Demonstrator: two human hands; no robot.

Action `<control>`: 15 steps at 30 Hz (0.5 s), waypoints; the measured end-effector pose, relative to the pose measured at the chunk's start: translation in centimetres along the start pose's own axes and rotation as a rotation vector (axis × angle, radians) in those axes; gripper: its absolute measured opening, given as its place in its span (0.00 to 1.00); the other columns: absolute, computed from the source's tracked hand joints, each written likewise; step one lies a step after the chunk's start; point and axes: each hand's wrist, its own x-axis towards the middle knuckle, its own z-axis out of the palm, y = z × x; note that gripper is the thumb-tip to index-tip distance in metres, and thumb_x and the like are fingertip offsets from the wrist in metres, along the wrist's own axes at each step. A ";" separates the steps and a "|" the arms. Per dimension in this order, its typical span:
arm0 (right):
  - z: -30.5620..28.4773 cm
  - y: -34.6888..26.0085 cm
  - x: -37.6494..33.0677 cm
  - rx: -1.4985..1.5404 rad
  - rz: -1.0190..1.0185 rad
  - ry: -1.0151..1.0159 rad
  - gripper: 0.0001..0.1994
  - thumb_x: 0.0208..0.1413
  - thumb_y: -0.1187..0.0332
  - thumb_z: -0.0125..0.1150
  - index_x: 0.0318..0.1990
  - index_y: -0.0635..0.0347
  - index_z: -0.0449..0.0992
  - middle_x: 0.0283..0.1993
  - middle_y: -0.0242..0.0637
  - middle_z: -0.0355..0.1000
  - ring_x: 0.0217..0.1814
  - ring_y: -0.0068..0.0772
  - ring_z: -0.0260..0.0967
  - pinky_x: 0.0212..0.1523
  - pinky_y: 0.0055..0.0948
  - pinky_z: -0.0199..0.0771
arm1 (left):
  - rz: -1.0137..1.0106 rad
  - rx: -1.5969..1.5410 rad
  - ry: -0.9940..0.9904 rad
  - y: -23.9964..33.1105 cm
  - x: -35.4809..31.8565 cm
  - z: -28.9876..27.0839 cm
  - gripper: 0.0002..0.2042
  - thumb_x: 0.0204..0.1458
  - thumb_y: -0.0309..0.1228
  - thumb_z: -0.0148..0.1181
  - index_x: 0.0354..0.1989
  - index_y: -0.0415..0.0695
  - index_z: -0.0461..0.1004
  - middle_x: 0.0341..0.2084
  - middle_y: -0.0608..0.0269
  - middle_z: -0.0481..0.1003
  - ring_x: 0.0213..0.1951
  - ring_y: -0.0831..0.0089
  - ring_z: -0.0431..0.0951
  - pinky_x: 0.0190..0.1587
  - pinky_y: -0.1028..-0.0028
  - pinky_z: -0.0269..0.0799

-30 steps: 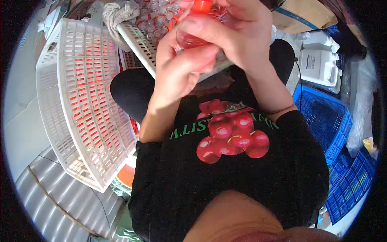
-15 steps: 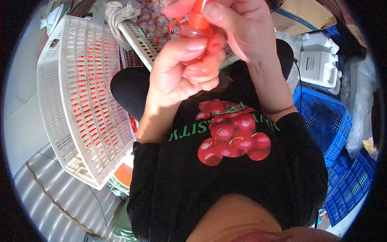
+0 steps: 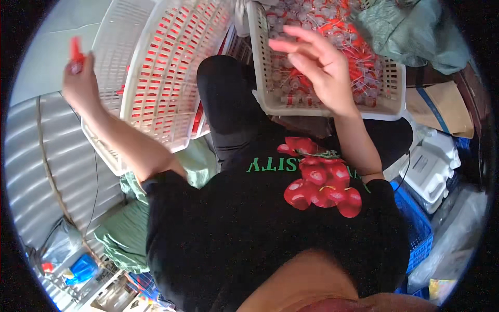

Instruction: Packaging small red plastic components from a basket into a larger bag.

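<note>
At far left a pale, flat surface [image 3: 88, 26] meets ribbed metal sheeting [image 3: 73, 156]. In front of these, the person's left hand [image 3: 80, 86] is closed around 1 red-topped bottle [image 3: 76, 51], held upright and a little blurred, out beyond the outer side of a tall white crate [image 3: 132, 86]. The left forearm crosses that crate's near edge; below it lies green cloth [image 3: 119, 234]. Open air surrounds the bottle on its left and above. Red shows through the crate's slots.

The person's bent leg [image 3: 223, 99] fills the narrow gap between the 2 white crates. The right-hand, wide crate [image 3: 332, 112] holds many clear and red pieces [image 3: 358, 57]. Above them is the right hand [image 3: 332, 78], fingers stretched loosely apart, its wrist over the near rim. Grey-green cloth [image 3: 416, 31] drapes the far right corner, limiting room there. Further right stand folded cardboard [image 3: 442, 109], 2 white jugs [image 3: 423, 174] and a blue crate [image 3: 421, 234].
</note>
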 end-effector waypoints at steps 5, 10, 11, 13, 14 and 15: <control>-3.1 2.9 0.1 -0.287 -0.024 -0.073 0.13 0.55 0.74 0.50 0.48 0.60 0.69 0.45 0.32 0.73 0.45 0.20 0.67 0.47 0.21 0.64 | 0.248 0.246 -0.317 3.5 -0.8 3.3 0.16 0.52 0.39 0.50 0.45 0.44 0.71 0.31 0.56 0.76 0.33 0.64 0.76 0.37 0.69 0.69; -14.1 4.0 1.7 -0.323 -0.244 0.211 0.10 0.53 0.74 0.53 0.43 0.66 0.71 0.38 0.37 0.73 0.39 0.23 0.71 0.40 0.20 0.69 | 0.793 -0.387 -0.734 16.4 -8.3 14.5 0.13 0.50 0.32 0.48 0.43 0.45 0.71 0.32 0.50 0.75 0.37 0.54 0.75 0.36 0.63 0.70; -15.4 4.0 2.0 -0.012 -0.357 0.201 0.09 0.53 0.77 0.52 0.42 0.69 0.69 0.37 0.41 0.72 0.36 0.24 0.71 0.36 0.18 0.70 | 0.885 -0.215 -0.910 19.3 -9.7 16.4 0.12 0.49 0.30 0.46 0.41 0.43 0.71 0.32 0.48 0.75 0.37 0.53 0.75 0.35 0.62 0.70; -16.5 5.0 1.7 -0.265 -0.254 0.214 0.09 0.54 0.75 0.52 0.41 0.66 0.71 0.36 0.39 0.73 0.37 0.25 0.71 0.38 0.20 0.70 | 1.015 -0.052 -1.077 21.8 -12.0 20.1 0.12 0.47 0.26 0.45 0.39 0.41 0.71 0.31 0.44 0.74 0.36 0.51 0.75 0.36 0.59 0.71; -17.3 5.8 1.2 -0.509 -0.142 0.213 0.08 0.54 0.73 0.52 0.40 0.64 0.73 0.35 0.37 0.73 0.38 0.26 0.72 0.39 0.23 0.71 | 1.067 -0.079 -1.083 22.4 -13.1 22.1 0.12 0.46 0.25 0.44 0.39 0.41 0.70 0.30 0.43 0.74 0.36 0.50 0.74 0.36 0.58 0.71; -17.6 6.4 1.1 -0.739 -0.028 0.197 0.08 0.54 0.71 0.53 0.39 0.61 0.74 0.34 0.35 0.74 0.39 0.27 0.72 0.40 0.25 0.71 | 1.071 -0.093 -1.093 22.9 -13.5 23.7 0.12 0.46 0.25 0.44 0.39 0.41 0.70 0.30 0.43 0.74 0.36 0.50 0.74 0.36 0.58 0.71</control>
